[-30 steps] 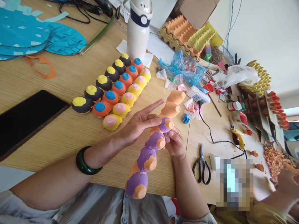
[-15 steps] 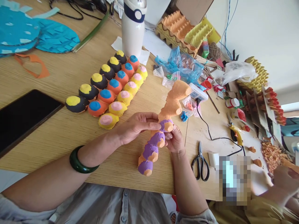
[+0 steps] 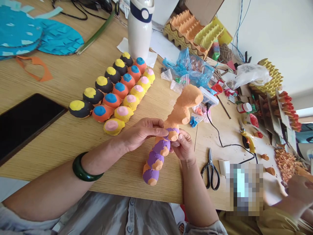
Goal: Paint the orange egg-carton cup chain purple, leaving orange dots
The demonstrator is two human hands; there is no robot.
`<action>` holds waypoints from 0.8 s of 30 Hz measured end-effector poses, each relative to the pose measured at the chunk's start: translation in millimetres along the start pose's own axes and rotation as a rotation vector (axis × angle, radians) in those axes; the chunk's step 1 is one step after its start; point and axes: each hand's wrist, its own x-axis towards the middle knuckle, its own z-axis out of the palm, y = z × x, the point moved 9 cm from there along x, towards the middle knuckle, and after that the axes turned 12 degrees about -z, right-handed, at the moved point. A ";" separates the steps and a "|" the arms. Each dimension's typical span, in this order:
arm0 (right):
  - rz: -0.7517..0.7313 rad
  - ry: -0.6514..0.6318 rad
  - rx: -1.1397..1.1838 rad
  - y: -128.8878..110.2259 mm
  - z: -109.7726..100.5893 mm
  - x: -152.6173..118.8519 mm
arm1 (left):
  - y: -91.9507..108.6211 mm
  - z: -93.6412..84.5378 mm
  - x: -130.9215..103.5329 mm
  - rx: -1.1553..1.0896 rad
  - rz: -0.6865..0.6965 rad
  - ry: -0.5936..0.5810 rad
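Observation:
A bumpy orange strip (image 3: 187,99) of egg-carton shape is held up over the table, its lower bumps partly covered in purple clay. My left hand (image 3: 146,131) pinches its left edge near the middle, thumb on a purple bump. On the other side, my right hand (image 3: 183,143) grips the same strip, its fingers partly hidden behind it. Left of my hands lie three rows of bumps: a black row (image 3: 104,84) with yellow tops, an orange-red row (image 3: 112,100) with blue tops and a yellow row (image 3: 132,101) with pink tops.
A white bottle (image 3: 139,36) stands behind the rows. A phone (image 3: 29,124) lies at left. Black scissors (image 3: 210,169), a power strip (image 3: 209,98), blue plastic bags (image 3: 187,67) and egg trays (image 3: 186,29) are on the right side. Another person's hand (image 3: 299,189) shows at far right.
The strip has tilted and turned slightly, its lower end shifting left and its top right. My right hand's fingers have moved a little on it; my left hand is almost still.

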 end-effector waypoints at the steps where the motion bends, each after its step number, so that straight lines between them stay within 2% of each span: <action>1: 0.005 0.003 -0.001 0.6 0.0 -0.1 | -0.1 -0.2 0.0 -0.006 -0.003 -0.001; 6: 0.032 -0.002 -0.016 4.1 0.7 -1.1 | 1.6 3.5 -1.1 -0.027 -0.009 -0.039; 12: 0.009 -0.013 -0.007 3.3 2.4 0.0 | 0.8 3.1 -0.2 -0.001 -0.015 -0.020; 19: 0.004 0.045 -0.004 2.4 -2.1 2.0 | 6.8 12.6 -0.9 0.080 0.032 -0.148; 24: 0.023 0.035 -0.027 3.2 -1.0 1.0 | 5.3 9.4 -1.3 0.086 0.018 -0.101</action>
